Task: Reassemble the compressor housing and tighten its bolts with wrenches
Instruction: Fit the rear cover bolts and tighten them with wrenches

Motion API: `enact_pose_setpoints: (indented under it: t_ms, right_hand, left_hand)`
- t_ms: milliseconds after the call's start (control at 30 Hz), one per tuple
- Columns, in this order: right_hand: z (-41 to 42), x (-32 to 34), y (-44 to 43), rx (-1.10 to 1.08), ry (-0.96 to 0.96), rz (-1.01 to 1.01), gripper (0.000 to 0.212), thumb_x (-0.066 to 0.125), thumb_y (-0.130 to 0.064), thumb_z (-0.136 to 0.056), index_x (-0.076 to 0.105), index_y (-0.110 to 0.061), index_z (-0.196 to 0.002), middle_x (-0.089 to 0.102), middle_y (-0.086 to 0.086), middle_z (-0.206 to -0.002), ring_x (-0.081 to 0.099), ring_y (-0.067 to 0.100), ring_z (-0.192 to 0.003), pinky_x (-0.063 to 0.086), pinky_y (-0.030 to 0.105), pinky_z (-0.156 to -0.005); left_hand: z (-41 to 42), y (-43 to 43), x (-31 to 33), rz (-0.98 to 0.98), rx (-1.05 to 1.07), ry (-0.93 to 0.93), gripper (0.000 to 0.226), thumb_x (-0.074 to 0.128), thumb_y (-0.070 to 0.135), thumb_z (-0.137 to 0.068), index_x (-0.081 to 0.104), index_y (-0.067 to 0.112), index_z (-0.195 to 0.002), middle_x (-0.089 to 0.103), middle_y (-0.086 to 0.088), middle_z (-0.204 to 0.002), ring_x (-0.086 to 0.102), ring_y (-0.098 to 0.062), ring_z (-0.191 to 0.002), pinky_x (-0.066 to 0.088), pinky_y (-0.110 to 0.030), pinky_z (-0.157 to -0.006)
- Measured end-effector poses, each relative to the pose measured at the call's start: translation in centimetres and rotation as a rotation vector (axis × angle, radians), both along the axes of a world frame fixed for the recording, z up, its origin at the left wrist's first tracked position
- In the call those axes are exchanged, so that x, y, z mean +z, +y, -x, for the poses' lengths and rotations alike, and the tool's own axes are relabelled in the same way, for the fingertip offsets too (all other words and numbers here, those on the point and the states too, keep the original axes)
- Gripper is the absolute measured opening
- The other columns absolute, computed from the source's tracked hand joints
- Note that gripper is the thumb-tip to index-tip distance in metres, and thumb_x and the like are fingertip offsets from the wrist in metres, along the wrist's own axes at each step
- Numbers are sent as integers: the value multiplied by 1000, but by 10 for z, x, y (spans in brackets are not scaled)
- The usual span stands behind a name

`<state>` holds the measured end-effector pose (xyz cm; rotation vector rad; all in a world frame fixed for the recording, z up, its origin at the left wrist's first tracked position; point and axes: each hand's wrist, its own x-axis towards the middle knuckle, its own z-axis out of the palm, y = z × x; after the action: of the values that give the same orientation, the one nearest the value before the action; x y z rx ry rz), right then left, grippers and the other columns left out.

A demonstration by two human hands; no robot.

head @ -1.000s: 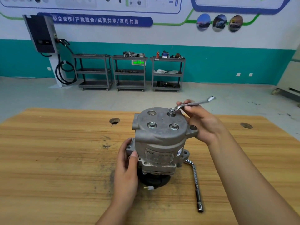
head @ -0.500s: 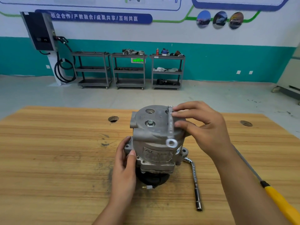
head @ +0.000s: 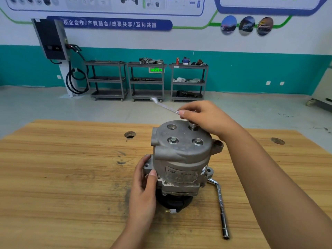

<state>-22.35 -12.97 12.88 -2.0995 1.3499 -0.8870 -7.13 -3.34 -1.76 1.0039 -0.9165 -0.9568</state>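
A grey metal compressor point(head: 181, 155) stands upright on the wooden table point(head: 62, 177), its black pulley end down. My left hand point(head: 143, 184) holds its lower left flange. My right hand point(head: 206, 117) grips a slim silver wrench point(head: 165, 106) over the raised bolt point(head: 192, 125) at the back right of the top cover. The wrench handle points up and to the left, blurred. Two hex bolts point(head: 173, 140) point(head: 197, 141) sit flush in the cover, and an open hole point(head: 171, 126) shows at the back left.
An L-shaped socket wrench point(head: 221, 207) lies on the table right of the compressor. Two round holes point(head: 129, 134) point(head: 278, 141) pierce the tabletop. Metal shelf carts point(head: 147, 81) and a wall charger point(head: 52, 40) stand far behind.
My right hand has kept turning the wrench on the back right bolt: its handle swung from pointing right, round toward me, to pointing back left. My left hand has stayed on the flange.
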Motion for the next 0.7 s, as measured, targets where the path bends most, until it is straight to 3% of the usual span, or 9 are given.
enact_pose_setpoints:
  t_ms: [133, 233, 300, 400, 533, 700]
  right_hand:
    - [10, -8, -10, -85, -378, -351, 21, 56, -28, -91, 63, -11, -101, 69, -3, -82, 60, 18, -82, 47, 36, -76]
    - [26, -16, -13, 25, -721, -541, 21, 59, -15, -83, 51, -12, -102, 74, 1, -97, 68, 20, -88, 49, 45, -88]
    - [36, -25, -9, 113, -973, -545, 30, 61, -13, -73, 51, -13, -102, 73, 0, -100, 69, 18, -90, 53, 42, -83]
    - [45, -46, 3, 202, -1210, -433, 16, 55, -10, -77, 59, -15, -92, 73, 0, -94, 70, 17, -83, 58, 32, -71]
    - [49, -66, 28, 267, -1267, -223, 23, 53, -11, -82, 74, -18, -88, 71, 4, -105, 67, 19, -93, 55, 29, -78]
    - [36, -76, 62, 132, -1003, 57, 34, 74, -18, -70, 74, -23, -103, 70, 1, -114, 61, 20, -114, 52, 24, -84]
  left_hand:
    - [0, -1, 0, -4, -10, 8, 47, 45, 16, -96, 57, 61, -99, 68, 15, -106, 64, -14, -104, 51, -41, -90]
    - [-1, -1, -1, 5, -9, 3, 47, 45, 15, -96, 57, 60, -101, 68, 16, -107, 64, -14, -105, 50, -39, -91]
    - [0, -1, -1, 18, -18, -7, 47, 44, 15, -97, 57, 60, -101, 67, 18, -107, 64, -11, -105, 50, -31, -86]
    - [-1, -1, -2, 24, -23, -1, 48, 43, 15, -97, 57, 60, -100, 67, 20, -108, 63, -7, -103, 50, -24, -81]
    - [0, -2, -3, 6, -26, -2, 48, 43, 16, -98, 56, 62, -99, 67, 21, -105, 64, -8, -103, 50, -34, -86]
    - [-1, -2, -5, -19, -27, 3, 45, 42, 17, -98, 56, 60, -103, 68, 17, -102, 65, -13, -100, 48, -46, -92]
